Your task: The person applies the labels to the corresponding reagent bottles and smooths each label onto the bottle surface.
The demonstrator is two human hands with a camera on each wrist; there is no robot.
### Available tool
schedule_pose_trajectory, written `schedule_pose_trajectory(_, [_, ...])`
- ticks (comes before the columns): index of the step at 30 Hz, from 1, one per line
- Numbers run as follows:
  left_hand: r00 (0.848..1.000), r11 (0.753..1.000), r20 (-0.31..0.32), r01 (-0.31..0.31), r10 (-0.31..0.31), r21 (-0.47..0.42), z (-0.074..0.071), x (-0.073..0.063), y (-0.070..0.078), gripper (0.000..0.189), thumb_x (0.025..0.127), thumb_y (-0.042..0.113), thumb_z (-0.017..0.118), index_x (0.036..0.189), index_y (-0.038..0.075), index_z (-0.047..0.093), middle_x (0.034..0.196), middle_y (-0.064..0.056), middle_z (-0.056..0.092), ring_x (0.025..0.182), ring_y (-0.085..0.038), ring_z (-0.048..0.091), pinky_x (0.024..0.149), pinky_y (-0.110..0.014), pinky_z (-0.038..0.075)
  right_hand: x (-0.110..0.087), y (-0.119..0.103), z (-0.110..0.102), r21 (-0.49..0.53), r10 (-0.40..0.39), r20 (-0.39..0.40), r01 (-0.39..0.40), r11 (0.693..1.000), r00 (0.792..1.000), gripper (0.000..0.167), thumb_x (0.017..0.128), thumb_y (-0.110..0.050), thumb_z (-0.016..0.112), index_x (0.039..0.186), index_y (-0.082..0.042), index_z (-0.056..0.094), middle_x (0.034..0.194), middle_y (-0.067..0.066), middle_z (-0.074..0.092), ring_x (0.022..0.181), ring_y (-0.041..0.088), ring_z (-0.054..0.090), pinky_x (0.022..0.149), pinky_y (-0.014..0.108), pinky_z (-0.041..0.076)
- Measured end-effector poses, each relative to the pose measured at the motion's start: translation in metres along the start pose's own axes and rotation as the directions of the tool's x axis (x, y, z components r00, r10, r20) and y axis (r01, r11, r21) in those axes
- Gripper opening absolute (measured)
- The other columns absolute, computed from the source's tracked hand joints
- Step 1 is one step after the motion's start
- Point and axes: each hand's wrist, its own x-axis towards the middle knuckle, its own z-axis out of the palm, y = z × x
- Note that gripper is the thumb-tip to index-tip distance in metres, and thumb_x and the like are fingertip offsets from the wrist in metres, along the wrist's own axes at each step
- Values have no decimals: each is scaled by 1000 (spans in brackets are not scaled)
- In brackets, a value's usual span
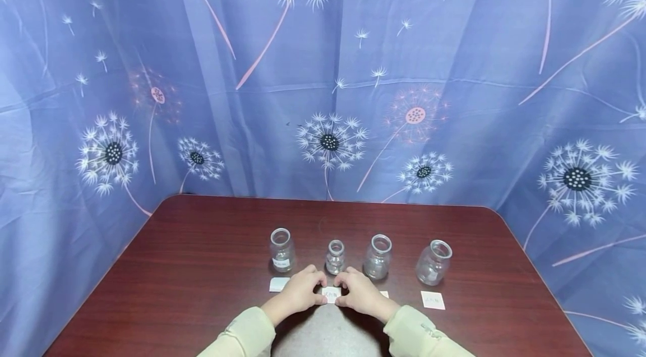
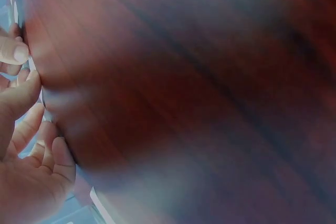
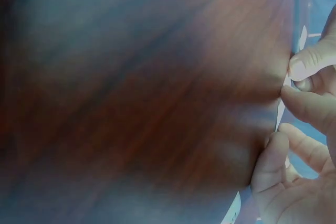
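Observation:
A small white paper card (image 1: 331,294) with handwriting lies on the table just in front of the smallest glass jar (image 1: 335,256). My left hand (image 1: 303,288) holds its left edge, thumb and fingers curled at the corners. The opposite edge is held the same way by my right hand (image 1: 360,291). Both wrist views show fingertips low against the wood, with the card (image 3: 281,111) seen as a thin white strip between them. The lidless little jar stands upright behind both hands.
Three larger open glass jars stand in the same row: a left one (image 1: 281,250) with a white label, a middle-right one (image 1: 377,256) and a far-right one (image 1: 434,263). More white cards (image 1: 433,300) lie before them. A blue dandelion curtain (image 1: 323,93) hangs behind the reddish-brown table (image 1: 212,245).

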Motion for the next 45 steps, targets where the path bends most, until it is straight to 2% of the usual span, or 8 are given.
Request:
schedule_pose_trajectory(15, [1000,1000,5,12,-12,-5,-1,1,0,28,64,28,74,79,17,54,76,8,45,64,-5,43,57,-20,36,-1,-2,-1,6,1,-6,-1,1000,1000,26,60,-16,75,78,-10,57,73,-2,46,64,6,42,56,20,35])
schedule_pose_trajectory(31, [1000,1000,14,-8,8,8,-2,1,1,24,64,26,74,76,17,55,74,8,47,65,-4,44,58,-19,36,-1,-2,1,-3,23,-17,-23,1000,1000,24,60,-13,74,73,-12,53,70,-5,44,63,4,40,56,19,33])
schedule_pose_trajectory(36, [1000,1000,-9,-17,17,-7,0,1,0,29,64,26,74,84,18,53,76,7,50,65,-5,46,57,-20,35,0,-2,2,35,35,-31,-34,999,999,24,61,-8,71,71,-12,50,68,-4,46,62,4,41,55,19,33])
schedule_pose_trajectory(40, [999,1000,-20,-26,26,-8,1,0,1,29,65,25,73,84,19,52,75,9,50,63,-4,46,55,-19,35,0,-2,2,84,35,-26,-32,996,999,21,64,-4,67,71,-12,48,62,-6,49,57,1,41,53,18,33])
schedule_pose_trajectory(45, [998,999,-55,-35,33,-40,3,0,2,24,68,20,70,81,20,50,70,12,53,58,-1,44,52,-17,34,-3,-2,1,214,38,-9,-35,976,999,17,70,0,62,70,-8,47,57,-4,53,47,-4,40,45,16,36])
